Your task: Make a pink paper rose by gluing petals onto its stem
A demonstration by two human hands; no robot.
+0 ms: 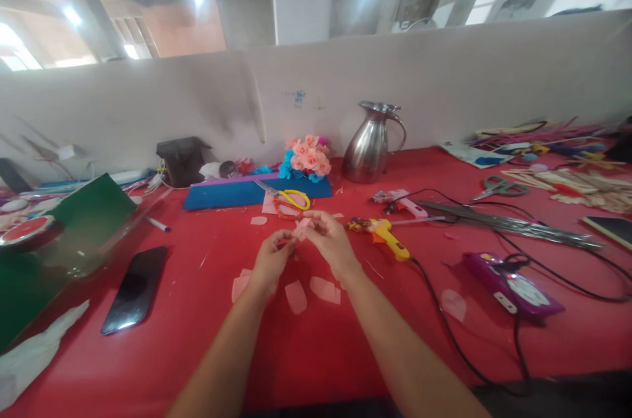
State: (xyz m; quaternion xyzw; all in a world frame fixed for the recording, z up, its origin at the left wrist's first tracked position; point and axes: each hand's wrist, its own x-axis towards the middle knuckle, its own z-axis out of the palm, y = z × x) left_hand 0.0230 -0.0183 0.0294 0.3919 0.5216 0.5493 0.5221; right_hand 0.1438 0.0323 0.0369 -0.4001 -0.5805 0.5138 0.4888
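Head view | left hand (pixel 270 261) and right hand (pixel 332 243) meet, fingertips pinched on a pink paper piece (pixel 301 228), just left of the yellow glue gun (pixel 388 237) | cut pink petals (pixel 296 297) on the red counter (pixel 148 372), nearer than the gun | thin paper likely wants light, even pressure.

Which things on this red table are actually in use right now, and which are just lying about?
In use: left hand and right hand pinching a pink paper piece; cut pink petals beside them.
Lying about: yellow glue gun, yellow scissors, steel jug, phone, green scissors, paper flowers.
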